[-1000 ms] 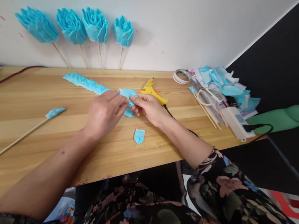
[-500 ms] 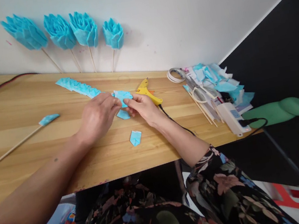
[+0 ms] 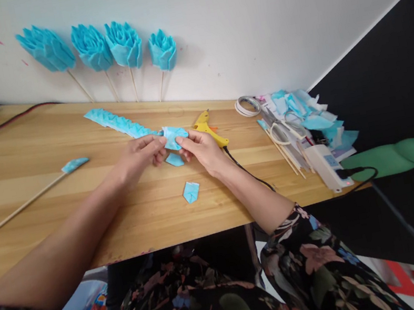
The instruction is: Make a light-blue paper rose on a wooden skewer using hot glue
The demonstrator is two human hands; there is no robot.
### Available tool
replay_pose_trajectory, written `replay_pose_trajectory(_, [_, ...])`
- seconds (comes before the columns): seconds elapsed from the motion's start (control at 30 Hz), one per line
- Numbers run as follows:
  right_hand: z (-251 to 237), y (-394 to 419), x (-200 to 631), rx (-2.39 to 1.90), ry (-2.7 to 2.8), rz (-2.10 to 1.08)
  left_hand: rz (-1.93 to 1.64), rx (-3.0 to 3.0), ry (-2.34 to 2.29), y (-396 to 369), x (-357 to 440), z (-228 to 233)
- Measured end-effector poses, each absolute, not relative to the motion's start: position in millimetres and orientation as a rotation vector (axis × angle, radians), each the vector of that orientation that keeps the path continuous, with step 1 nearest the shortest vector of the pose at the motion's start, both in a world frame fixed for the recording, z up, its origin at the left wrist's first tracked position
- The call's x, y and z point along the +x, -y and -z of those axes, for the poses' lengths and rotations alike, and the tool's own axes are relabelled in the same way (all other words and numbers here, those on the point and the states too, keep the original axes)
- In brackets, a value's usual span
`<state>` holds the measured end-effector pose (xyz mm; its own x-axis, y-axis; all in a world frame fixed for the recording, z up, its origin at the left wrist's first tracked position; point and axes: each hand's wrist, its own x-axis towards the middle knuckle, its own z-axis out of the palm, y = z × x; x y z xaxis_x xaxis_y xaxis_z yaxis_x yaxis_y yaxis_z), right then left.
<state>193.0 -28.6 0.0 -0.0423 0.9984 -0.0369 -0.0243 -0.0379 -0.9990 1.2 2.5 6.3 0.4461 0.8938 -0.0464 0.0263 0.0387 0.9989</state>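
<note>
A small blue piece of folded fabric (image 3: 175,137) is held above the table between both hands. My left hand (image 3: 146,152) pinches its left edge with thumb and forefinger. On its right side, my right hand (image 3: 201,148) grips it, the thumb pressed on the front. Just below the hands lies one folded blue petal (image 3: 175,159). Nearer to me is another folded petal (image 3: 191,192) with a pointed end. A row of overlapping blue petals (image 3: 119,123) stretches away behind my left hand. The yellow glue gun (image 3: 209,129) lies just beyond my right hand.
Several blue fabric flowers (image 3: 125,44) on sticks lean against the wall. A stick with a blue tip (image 3: 23,205) lies at left. At right are a tape roll (image 3: 247,106), scissors (image 3: 279,133), fabric scraps (image 3: 314,114), a power strip (image 3: 327,168) and a green pouch (image 3: 395,158).
My left hand has turned and its fingers have shifted on the blue fabric piece, which now shows flatter and wider. The whole view has shifted slightly.
</note>
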Motion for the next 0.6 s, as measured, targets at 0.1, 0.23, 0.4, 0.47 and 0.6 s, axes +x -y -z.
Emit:
replay_pose_trajectory(0.1, [0.6,29.3,191.9,-1.215,1.207,-1.271,-0.793,1.351,-0.835,-1.8,0.7,-3.8])
replay_pose_trajectory(0.23, [-0.1,32.1,191.4,-1.230,1.268,-1.257,-0.801,1.344,-0.823,-2.1,0.9,0.4])
replay_pose_trajectory(0.4, [-1.3,34.5,194.4,-1.232,1.325,-1.274,-0.827,1.334,-0.873,-2.1,3.4,-0.9])
replay_pose_trajectory(0.47, [-1.9,34.9,195.3,-1.224,1.323,-1.282,-0.857,1.314,-0.891,-1.1,5.3,-2.7])
replay_pose_trajectory(0.6, [-1.5,34.6,195.0,-1.253,1.354,-1.287,-0.897,1.291,-0.902,1.4,9.0,-4.0])
